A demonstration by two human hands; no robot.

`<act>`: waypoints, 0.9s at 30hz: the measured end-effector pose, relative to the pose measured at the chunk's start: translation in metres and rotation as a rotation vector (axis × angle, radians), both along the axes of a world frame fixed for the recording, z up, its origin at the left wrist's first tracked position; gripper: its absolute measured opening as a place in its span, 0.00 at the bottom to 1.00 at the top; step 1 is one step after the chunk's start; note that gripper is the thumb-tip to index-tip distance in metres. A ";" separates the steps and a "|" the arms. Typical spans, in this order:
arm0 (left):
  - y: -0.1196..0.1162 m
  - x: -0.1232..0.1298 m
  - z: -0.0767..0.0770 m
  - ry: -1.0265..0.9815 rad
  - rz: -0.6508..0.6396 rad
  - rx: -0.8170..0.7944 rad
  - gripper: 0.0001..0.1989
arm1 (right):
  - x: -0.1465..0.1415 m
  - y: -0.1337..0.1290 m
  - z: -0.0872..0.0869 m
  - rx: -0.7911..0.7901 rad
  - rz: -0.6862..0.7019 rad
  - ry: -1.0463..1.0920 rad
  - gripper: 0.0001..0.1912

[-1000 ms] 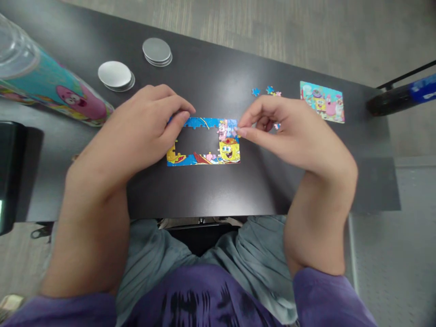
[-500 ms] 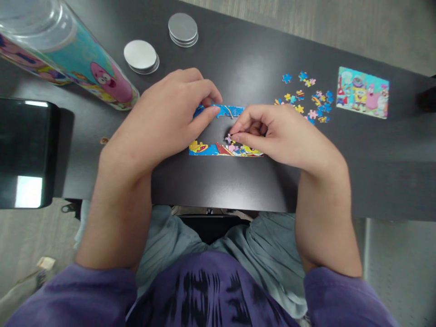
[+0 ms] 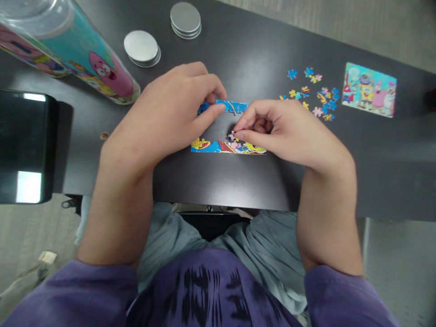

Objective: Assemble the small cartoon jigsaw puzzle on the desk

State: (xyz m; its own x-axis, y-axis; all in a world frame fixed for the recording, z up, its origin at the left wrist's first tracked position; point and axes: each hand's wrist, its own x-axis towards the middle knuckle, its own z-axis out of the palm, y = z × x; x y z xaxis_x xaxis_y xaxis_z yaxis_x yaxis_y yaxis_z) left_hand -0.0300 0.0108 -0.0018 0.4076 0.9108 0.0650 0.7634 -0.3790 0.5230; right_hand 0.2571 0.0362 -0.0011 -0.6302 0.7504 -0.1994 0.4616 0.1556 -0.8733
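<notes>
A partly joined cartoon jigsaw puzzle lies flat on the dark table, a joined strip along its near edge and a blue strip along its far edge. Bare table shows between the two strips. My right hand pinches a small pinkish-purple puzzle piece between thumb and forefinger, just above the near strip. At the puzzle's far left, my left hand lies with thumb and forefinger apart at the blue strip, covering the puzzle's left side. Its other fingertips are partly hidden.
Loose puzzle pieces lie scattered to the right, beside a cartoon picture card. Two stacks of round metal tins or lids, one left and one further back, stand behind my left hand. A printed clear-topped container and a black glossy device are at left.
The camera view has shifted slightly, so the table's things appear a little displaced. My right hand still pinches the piece near the near strip; my left hand stays at the far strip.
</notes>
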 end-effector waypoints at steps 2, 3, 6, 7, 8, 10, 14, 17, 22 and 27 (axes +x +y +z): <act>-0.001 0.001 0.002 -0.002 0.006 -0.007 0.24 | -0.002 -0.001 0.001 -0.010 -0.001 0.015 0.11; -0.001 0.001 0.003 0.003 0.006 -0.011 0.25 | -0.003 -0.001 0.001 -0.014 -0.001 0.022 0.11; -0.002 0.002 0.005 0.023 0.000 -0.018 0.27 | -0.006 -0.002 -0.002 -0.022 0.001 0.025 0.10; -0.002 0.002 0.005 0.026 -0.003 -0.020 0.28 | -0.007 -0.003 -0.003 -0.025 0.002 0.025 0.09; -0.002 0.001 0.005 0.027 -0.004 -0.020 0.28 | -0.007 -0.003 -0.004 -0.029 0.005 0.026 0.09; -0.002 0.000 0.004 0.028 -0.005 -0.020 0.28 | -0.007 -0.003 -0.004 -0.036 0.006 0.032 0.08; -0.001 0.000 0.000 -0.006 0.003 0.025 0.21 | -0.002 -0.001 -0.002 -0.030 0.007 0.039 0.08; -0.002 0.002 0.001 -0.053 -0.029 0.012 0.13 | 0.004 0.002 0.000 0.000 0.007 0.067 0.10; -0.007 0.005 0.006 -0.151 -0.165 -0.053 0.10 | 0.006 0.002 0.004 0.020 -0.054 0.089 0.10; -0.009 0.006 0.010 -0.144 -0.122 -0.046 0.11 | 0.002 0.000 0.009 -0.026 -0.076 0.115 0.19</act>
State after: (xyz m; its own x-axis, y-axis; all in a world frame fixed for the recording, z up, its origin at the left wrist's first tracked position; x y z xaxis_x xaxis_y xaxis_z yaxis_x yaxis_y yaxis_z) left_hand -0.0235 0.0020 0.0083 0.5049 0.8585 0.0898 0.6294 -0.4374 0.6423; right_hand 0.2589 0.0367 0.0075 -0.5912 0.7926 -0.1490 0.3678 0.1005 -0.9245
